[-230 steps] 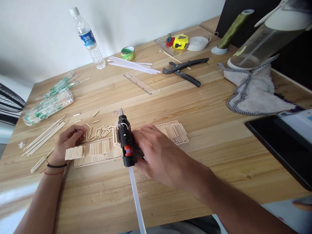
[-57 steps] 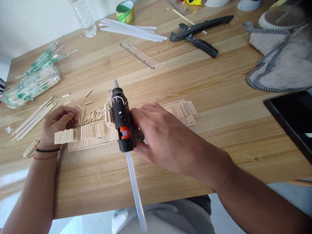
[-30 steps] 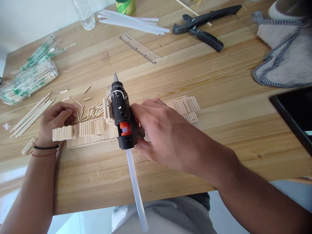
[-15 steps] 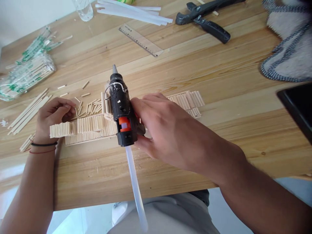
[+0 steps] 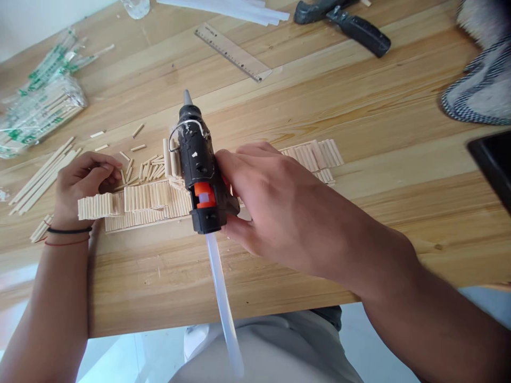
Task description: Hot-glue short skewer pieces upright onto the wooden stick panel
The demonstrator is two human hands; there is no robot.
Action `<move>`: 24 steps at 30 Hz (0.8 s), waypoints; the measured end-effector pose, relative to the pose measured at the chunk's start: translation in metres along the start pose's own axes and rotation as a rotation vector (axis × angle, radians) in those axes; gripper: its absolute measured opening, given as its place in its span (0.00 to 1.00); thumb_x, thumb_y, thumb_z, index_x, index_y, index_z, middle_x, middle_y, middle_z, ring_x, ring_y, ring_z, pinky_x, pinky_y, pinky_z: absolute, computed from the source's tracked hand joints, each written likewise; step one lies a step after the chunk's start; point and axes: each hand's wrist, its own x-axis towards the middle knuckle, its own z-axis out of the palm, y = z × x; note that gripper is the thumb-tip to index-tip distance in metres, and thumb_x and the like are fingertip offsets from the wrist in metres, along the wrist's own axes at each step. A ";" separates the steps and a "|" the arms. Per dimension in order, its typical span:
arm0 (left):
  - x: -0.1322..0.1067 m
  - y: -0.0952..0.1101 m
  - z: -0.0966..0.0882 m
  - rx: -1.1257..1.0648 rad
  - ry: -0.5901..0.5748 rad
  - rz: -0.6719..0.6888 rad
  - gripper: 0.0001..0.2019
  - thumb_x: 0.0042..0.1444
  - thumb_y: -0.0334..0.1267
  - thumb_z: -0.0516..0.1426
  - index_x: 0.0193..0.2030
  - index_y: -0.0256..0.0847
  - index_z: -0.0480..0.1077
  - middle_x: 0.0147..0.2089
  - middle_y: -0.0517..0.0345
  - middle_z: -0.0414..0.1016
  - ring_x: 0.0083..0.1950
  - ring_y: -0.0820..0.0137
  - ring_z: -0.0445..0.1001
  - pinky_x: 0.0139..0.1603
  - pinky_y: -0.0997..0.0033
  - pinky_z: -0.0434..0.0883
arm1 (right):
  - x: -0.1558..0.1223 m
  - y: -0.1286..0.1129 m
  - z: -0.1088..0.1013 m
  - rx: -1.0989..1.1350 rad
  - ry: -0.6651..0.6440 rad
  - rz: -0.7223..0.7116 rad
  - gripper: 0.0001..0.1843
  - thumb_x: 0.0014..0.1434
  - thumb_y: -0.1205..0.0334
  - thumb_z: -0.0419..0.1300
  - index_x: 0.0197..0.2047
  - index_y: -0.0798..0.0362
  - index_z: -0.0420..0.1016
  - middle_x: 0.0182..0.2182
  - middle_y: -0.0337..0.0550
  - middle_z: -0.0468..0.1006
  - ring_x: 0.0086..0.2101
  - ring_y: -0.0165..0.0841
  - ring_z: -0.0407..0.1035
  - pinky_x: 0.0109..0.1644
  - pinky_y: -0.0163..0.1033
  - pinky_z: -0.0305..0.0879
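Observation:
My right hand (image 5: 267, 197) is wrapped round the handle of a black glue gun (image 5: 195, 154) with an orange inner part. A clear glue stick (image 5: 223, 303) runs out of its back end. The gun hovers over a long structure of short wooden sticks (image 5: 147, 197) glued side by side, and hides its middle. Two upright sticks (image 5: 170, 157) stand beside the gun. My left hand (image 5: 85, 178) rests behind the structure's left end with fingers pinched together at the loose cut sticks (image 5: 154, 167); what the fingertips hold, if anything, is too small to make out.
Long wooden sticks (image 5: 43, 175) and plastic-wrapped sticks (image 5: 43, 111) lie at the left. Toward the back are a clear ruler (image 5: 231, 50), spare glue sticks (image 5: 239, 10), a black-handled cutter (image 5: 355, 29) and a glass (image 5: 136, 6). A cloth (image 5: 479, 90) and a black device (image 5: 495, 165) are at right.
The view has tilted slightly, so the back of the table sits higher in the picture. Both hands and the glue gun keep nearly the same places over the structure.

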 end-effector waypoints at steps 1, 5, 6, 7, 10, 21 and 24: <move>0.000 0.000 0.000 0.001 -0.002 -0.001 0.04 0.50 0.27 0.61 0.31 0.36 0.79 0.23 0.60 0.75 0.22 0.77 0.71 0.19 0.82 0.66 | 0.000 0.000 0.000 -0.002 0.000 0.006 0.09 0.61 0.66 0.66 0.42 0.53 0.70 0.38 0.44 0.78 0.41 0.42 0.74 0.52 0.47 0.67; 0.001 -0.002 -0.003 0.008 -0.001 0.008 0.04 0.50 0.28 0.62 0.31 0.37 0.80 0.24 0.60 0.75 0.23 0.78 0.72 0.21 0.82 0.67 | -0.001 0.000 0.000 0.008 0.003 0.011 0.08 0.62 0.64 0.65 0.43 0.52 0.70 0.38 0.44 0.78 0.42 0.43 0.75 0.52 0.47 0.67; 0.002 -0.003 -0.003 0.012 0.001 0.015 0.04 0.51 0.28 0.62 0.31 0.37 0.80 0.24 0.60 0.76 0.23 0.78 0.72 0.22 0.83 0.67 | -0.001 0.000 0.000 0.011 0.002 0.011 0.08 0.63 0.64 0.65 0.43 0.52 0.70 0.38 0.44 0.78 0.43 0.43 0.75 0.52 0.47 0.67; 0.002 -0.003 -0.003 0.015 0.000 0.020 0.05 0.51 0.27 0.62 0.31 0.37 0.80 0.24 0.60 0.76 0.23 0.78 0.72 0.22 0.83 0.68 | -0.001 0.000 0.000 0.013 0.000 0.012 0.08 0.63 0.64 0.65 0.43 0.52 0.70 0.38 0.44 0.78 0.43 0.43 0.75 0.52 0.47 0.67; 0.002 -0.003 -0.004 0.012 -0.006 0.009 0.05 0.51 0.27 0.61 0.31 0.37 0.80 0.24 0.60 0.76 0.24 0.77 0.72 0.22 0.82 0.67 | -0.001 0.000 0.000 0.004 -0.001 0.017 0.09 0.62 0.64 0.66 0.43 0.52 0.70 0.38 0.44 0.78 0.42 0.43 0.75 0.52 0.47 0.67; 0.001 -0.007 -0.008 0.007 -0.031 0.010 0.03 0.51 0.32 0.63 0.33 0.37 0.80 0.27 0.58 0.76 0.26 0.76 0.72 0.26 0.79 0.67 | 0.002 0.001 0.001 0.032 0.007 -0.030 0.09 0.60 0.69 0.66 0.41 0.53 0.70 0.37 0.45 0.77 0.41 0.43 0.72 0.52 0.48 0.66; 0.001 -0.008 -0.011 -0.023 -0.056 -0.061 0.05 0.49 0.36 0.66 0.33 0.38 0.80 0.26 0.58 0.76 0.27 0.75 0.71 0.27 0.78 0.66 | 0.003 0.001 0.001 0.048 0.007 -0.048 0.10 0.59 0.71 0.66 0.43 0.55 0.71 0.38 0.47 0.78 0.41 0.43 0.71 0.51 0.48 0.66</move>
